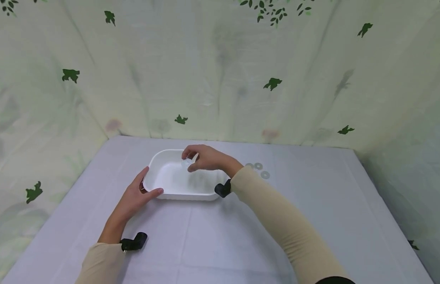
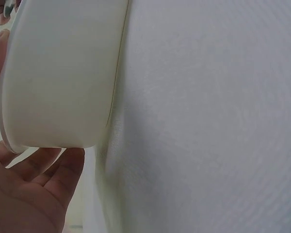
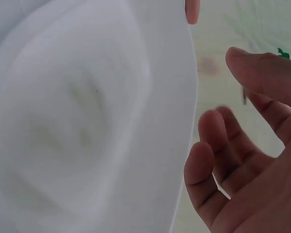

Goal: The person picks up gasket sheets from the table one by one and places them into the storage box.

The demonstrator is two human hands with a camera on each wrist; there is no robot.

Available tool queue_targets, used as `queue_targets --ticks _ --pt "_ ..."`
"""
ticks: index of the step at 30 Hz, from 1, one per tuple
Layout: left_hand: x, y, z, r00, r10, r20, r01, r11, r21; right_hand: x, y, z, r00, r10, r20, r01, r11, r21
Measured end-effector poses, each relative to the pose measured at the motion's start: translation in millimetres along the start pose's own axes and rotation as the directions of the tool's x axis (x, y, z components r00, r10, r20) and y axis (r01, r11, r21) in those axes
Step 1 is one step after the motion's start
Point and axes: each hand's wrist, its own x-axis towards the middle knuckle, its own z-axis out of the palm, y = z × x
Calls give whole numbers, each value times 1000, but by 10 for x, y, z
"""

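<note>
A white rectangular tray (image 1: 170,180) with rounded corners stands on the cloth-covered table. At its left end my left hand (image 1: 136,197) grips it, thumb on the near rim and fingers against the outer wall (image 2: 53,87). Above the tray is my right hand (image 1: 207,158), with a small pale translucent ring (image 1: 187,162) between thumb and curled fingers. In the right wrist view that hand (image 3: 257,160) shows bent fingers beside the tray rim (image 3: 177,136); the ring cannot be made out there.
Several flat translucent rings (image 1: 265,174) lie on the table just right of the tray, partly behind my right forearm. A white cloth (image 1: 330,205) covers the table. Pale curtains with green leaf shapes (image 1: 205,79) hang at the back and sides.
</note>
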Motion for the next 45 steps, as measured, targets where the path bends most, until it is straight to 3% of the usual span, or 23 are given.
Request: queue_targets --ticks 6,10,14,17,21,28,32,38,45 --pt "1 -36 10 1000 17 -5 -17 1000 1 -94 -85 -50 995 -20 -95 9 993 -119" --pt "13 -26 7 1000 23 -6 -23 1000 -7 -282 -115 -162 991 -62 -122 36 978 -206" --pt "18 -14 8 1000 26 -3 -26 1000 -2 -523 -3 -290 988 -71 -140 28 958 -286" --pt "13 -16 9 1000 23 5 -23 1000 2 -710 191 -392 986 -27 -165 -27 948 -318" --pt "10 -20 9 1000 9 7 -9 1000 13 -949 616 -545 974 85 -209 -150 936 -318" --pt "25 -17 -6 1000 9 8 -9 1000 18 -1286 1309 -751 929 253 -269 -303 939 -164" --pt "-5 -23 -29 1000 7 10 -7 1000 29 -1304 1517 -680 920 292 -263 -330 937 -117" --pt "-22 4 -67 1000 -7 0 7 1000 23 -1163 1572 -535 897 329 -294 -371 924 -98" --pt "-4 0 -26 1000 -5 12 5 1000 10 -1072 1677 -397 867 349 -356 -440 872 -217"
